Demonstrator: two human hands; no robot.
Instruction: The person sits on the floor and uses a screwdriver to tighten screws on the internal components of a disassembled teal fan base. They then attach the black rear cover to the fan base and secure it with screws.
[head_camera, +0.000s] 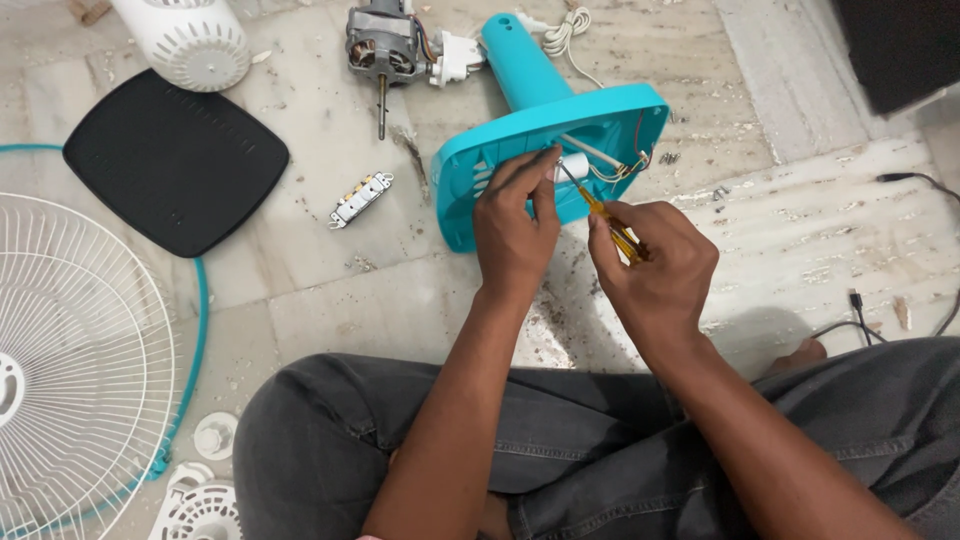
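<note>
Dark grey trousers (560, 440) fill the bottom of the head view; beyond the knees, the right hand (655, 262) is closed around a yellow-handled screwdriver (610, 222), whose shaft slants up and left into the upturned teal fan base (480, 180). The left hand (513, 225) lies nearer, fingertips pinching a small white part (574, 165) just beside the tip.

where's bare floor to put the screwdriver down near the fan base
Bare floor lies right of the teal fan base, up to the black cable, and between the switch block and the left hand. It is crowded up top around the motor.
</note>
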